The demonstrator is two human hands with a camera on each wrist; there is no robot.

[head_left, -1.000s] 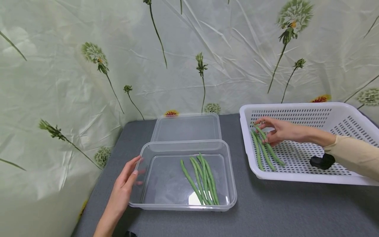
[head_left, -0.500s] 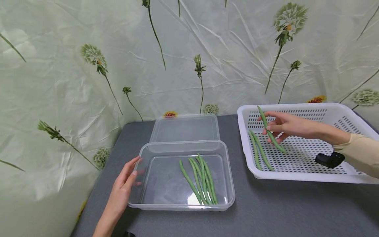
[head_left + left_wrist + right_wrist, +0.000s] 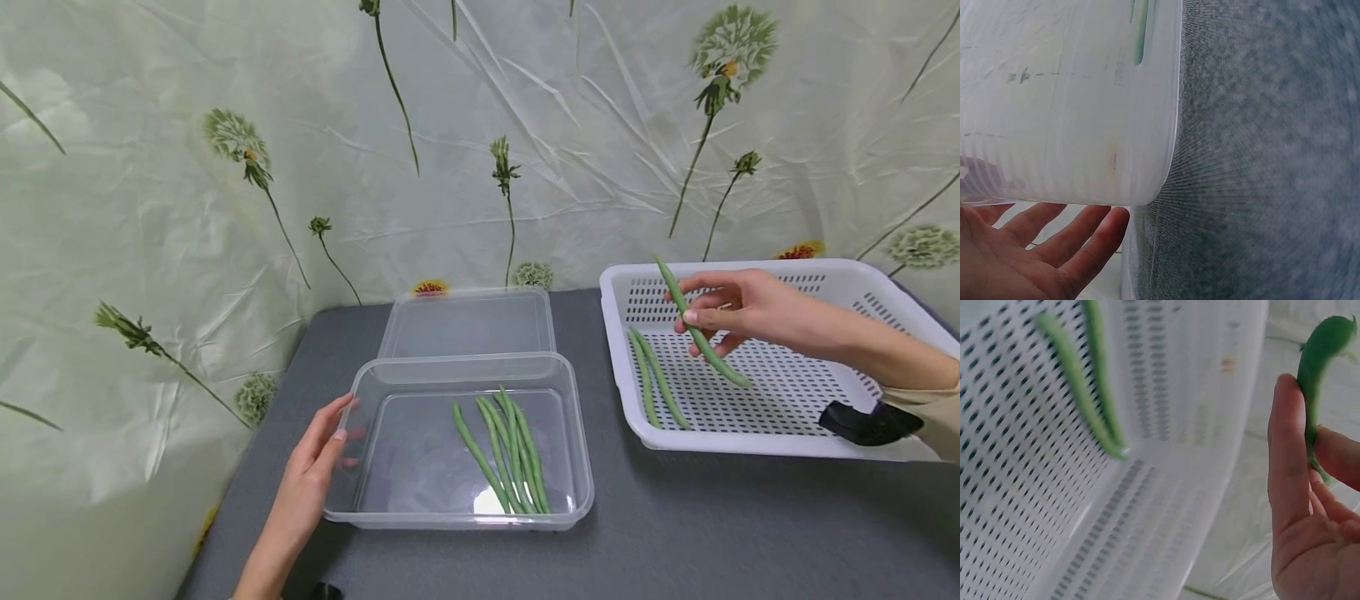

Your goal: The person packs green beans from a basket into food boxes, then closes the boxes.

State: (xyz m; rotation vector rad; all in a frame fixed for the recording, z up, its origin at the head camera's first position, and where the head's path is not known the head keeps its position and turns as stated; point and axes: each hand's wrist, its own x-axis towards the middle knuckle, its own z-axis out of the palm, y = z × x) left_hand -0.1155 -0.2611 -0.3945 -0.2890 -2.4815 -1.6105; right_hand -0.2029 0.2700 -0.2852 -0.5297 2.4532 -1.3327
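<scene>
My right hand (image 3: 765, 312) pinches one green bean (image 3: 693, 329) between thumb and fingers, slightly above the white perforated basket (image 3: 750, 454). In the right wrist view, that bean (image 3: 1317, 359) rises past the fingertips. Two more green beans (image 3: 660, 379) lie in the basket's left end. On the left, my left hand (image 3: 300, 479) rests its fingers against the left wall of a clear plastic container (image 3: 412, 523); in the left wrist view, the fingers (image 3: 1094, 250) are extended and touch the outer wall. Several green beans (image 3: 517, 454) lie in the container's right half.
A clear flat lid (image 3: 472, 325) lies behind the container on the grey tabletop (image 3: 675, 533). A flower-patterned sheet (image 3: 600, 125) hangs behind and to the left. A black strap piece (image 3: 870, 423) is at my right wrist.
My right hand has picked one green bean up out of the basket and drawn it up and slightly right, leaving two there. My left hand stays at the container.
</scene>
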